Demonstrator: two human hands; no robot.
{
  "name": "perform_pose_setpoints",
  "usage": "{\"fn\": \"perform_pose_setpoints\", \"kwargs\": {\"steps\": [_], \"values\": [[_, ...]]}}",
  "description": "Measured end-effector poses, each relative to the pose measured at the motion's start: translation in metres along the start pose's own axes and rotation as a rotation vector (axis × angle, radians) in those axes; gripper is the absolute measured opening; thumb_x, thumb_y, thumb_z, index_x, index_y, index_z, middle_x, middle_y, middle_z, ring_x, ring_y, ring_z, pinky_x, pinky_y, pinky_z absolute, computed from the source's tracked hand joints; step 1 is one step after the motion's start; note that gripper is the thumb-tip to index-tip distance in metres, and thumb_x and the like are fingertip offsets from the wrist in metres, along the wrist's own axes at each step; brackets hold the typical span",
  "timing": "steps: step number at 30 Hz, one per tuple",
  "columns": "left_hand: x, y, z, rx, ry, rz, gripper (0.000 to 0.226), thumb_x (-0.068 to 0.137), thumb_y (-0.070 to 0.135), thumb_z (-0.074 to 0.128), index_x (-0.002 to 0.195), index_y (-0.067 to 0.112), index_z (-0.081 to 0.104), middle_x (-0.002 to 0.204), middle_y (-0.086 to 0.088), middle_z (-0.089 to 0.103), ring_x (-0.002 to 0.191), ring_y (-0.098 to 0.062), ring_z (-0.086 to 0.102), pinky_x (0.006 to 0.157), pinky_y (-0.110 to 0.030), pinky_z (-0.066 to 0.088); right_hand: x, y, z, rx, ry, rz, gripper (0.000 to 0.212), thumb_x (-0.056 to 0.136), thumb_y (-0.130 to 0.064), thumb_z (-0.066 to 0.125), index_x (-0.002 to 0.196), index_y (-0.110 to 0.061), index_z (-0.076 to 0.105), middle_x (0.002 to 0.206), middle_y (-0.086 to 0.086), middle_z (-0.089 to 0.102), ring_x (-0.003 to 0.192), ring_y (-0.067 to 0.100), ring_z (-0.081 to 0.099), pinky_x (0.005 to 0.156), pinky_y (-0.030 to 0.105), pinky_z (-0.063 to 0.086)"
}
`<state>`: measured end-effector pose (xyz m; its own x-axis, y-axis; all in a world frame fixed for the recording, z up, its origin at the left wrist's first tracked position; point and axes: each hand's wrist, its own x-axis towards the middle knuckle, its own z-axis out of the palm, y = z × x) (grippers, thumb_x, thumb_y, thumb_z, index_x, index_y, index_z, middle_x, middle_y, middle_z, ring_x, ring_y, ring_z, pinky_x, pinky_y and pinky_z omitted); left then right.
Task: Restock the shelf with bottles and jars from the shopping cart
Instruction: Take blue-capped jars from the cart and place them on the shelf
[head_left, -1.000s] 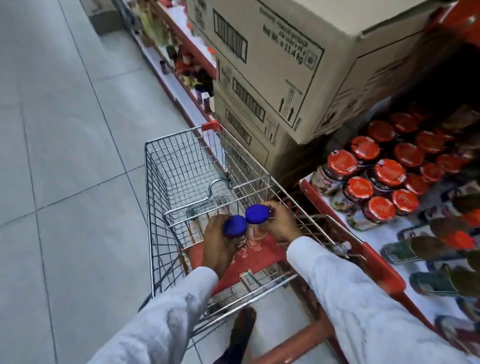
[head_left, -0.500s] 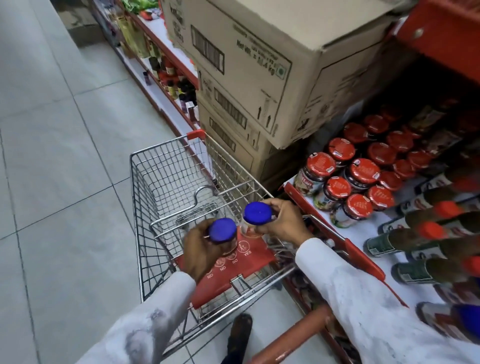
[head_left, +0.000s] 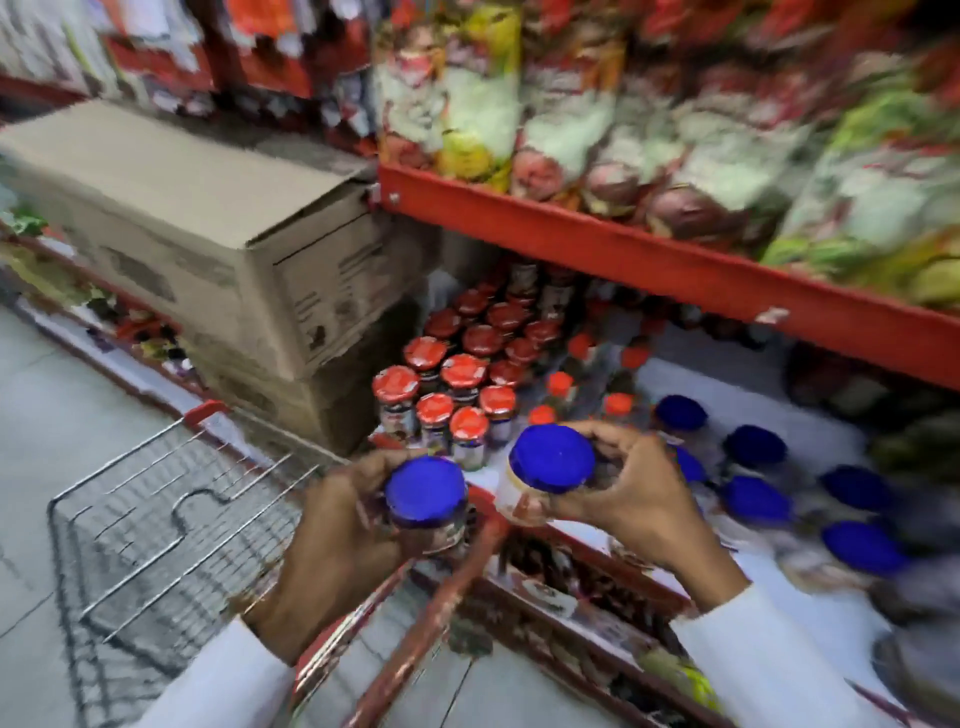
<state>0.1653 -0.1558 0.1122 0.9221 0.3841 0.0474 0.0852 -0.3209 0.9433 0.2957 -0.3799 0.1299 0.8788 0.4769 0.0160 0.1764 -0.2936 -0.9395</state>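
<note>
The left hand is wrapped around a blue-lidded jar, held upright above the cart handle, forearm angled up from below. The right hand grips a second blue-lidded jar, tilted, just beyond the cart over the shelf front edge. Farther on the shelf stand red-lidded jars and blue-lidded jars. Beyond the cart sits a cardboard box. The frame is motion-blurred.

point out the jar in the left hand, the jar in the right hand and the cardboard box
jar in the left hand (head_left: 426, 491), head view, on its blue lid
jar in the right hand (head_left: 551, 458), head view, on its blue lid
cardboard box (head_left: 171, 176), head view, on its top face
</note>
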Motion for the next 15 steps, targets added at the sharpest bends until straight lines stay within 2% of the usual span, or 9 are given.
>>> {"fn": "perform_pose_setpoints", "kwargs": {"steps": [2,4,5,7,10,12,15], "values": [[0.004,0.019,0.036,0.021,-0.076,0.044,0.072,0.036,0.021,0.095,0.103,0.021,0.069,0.100,0.008,0.077,0.090,-0.009,0.073,0.081,-0.021,0.057,-0.026,0.009,-0.041,-0.028,0.079,-0.001,0.058,0.047,-0.014,0.098,0.098,-0.028,0.073,0.096,-0.011,0.079,0.092,0.008,0.073,0.084,0.033,0.060],[0.006,0.035,0.069,0.037,-0.130,0.078,0.072,0.036,0.032,0.094,0.104,0.028,0.069,0.103,0.007,0.077,0.096,-0.014,0.073,0.085,-0.029,0.058,-0.049,0.022,-0.077,-0.043,0.154,0.018,0.059,0.047,-0.016,0.097,0.099,-0.029,0.073,0.096,-0.013,0.079,0.093,0.008,0.073,0.083,0.032,0.059],[0.006,0.042,0.088,0.043,-0.161,0.087,0.071,0.036,0.032,0.093,0.103,0.031,0.069,0.103,0.010,0.077,0.097,-0.013,0.072,0.085,-0.029,0.057,-0.062,0.030,-0.094,-0.045,0.199,0.030,0.059,0.047,-0.017,0.097,0.099,-0.029,0.073,0.095,-0.014,0.079,0.092,0.008,0.073,0.081,0.031,0.059],[0.004,0.056,0.129,0.076,-0.231,0.113,0.067,0.041,0.018,0.095,0.101,0.030,0.068,0.102,0.014,0.076,0.096,-0.005,0.071,0.083,-0.023,0.057,-0.086,0.047,-0.125,-0.056,0.289,0.056,0.059,0.045,-0.019,0.097,0.098,-0.031,0.072,0.093,-0.016,0.078,0.089,0.004,0.072,0.078,0.028,0.059],[0.000,0.068,0.187,0.078,-0.356,0.107,0.065,0.051,-0.011,0.088,0.105,0.018,0.066,0.101,0.003,0.076,0.085,0.002,0.069,0.070,-0.012,0.054,-0.114,0.075,-0.159,-0.074,0.419,0.094,0.057,0.046,-0.018,0.096,0.097,-0.032,0.072,0.093,-0.015,0.078,0.088,0.003,0.072,0.077,0.032,0.061],[-0.002,0.071,0.223,0.106,-0.405,0.139,0.060,0.058,-0.008,0.086,0.109,0.016,0.066,0.105,0.002,0.073,0.085,0.005,0.067,0.072,-0.011,0.052,-0.128,0.093,-0.176,-0.093,0.500,0.112,0.053,0.049,-0.013,0.093,0.090,-0.038,0.070,0.090,-0.017,0.077,0.084,0.003,0.072,0.077,0.033,0.062],[-0.003,0.068,0.267,0.185,-0.453,0.187,0.054,0.066,0.009,0.084,0.113,0.025,0.064,0.106,0.004,0.071,0.098,-0.009,0.066,0.087,-0.025,0.054,-0.139,0.122,-0.191,-0.126,0.583,0.140,0.056,0.049,-0.010,0.092,0.086,-0.043,0.065,0.092,-0.012,0.075,0.087,0.016,0.073,0.077,0.038,0.062]]}}
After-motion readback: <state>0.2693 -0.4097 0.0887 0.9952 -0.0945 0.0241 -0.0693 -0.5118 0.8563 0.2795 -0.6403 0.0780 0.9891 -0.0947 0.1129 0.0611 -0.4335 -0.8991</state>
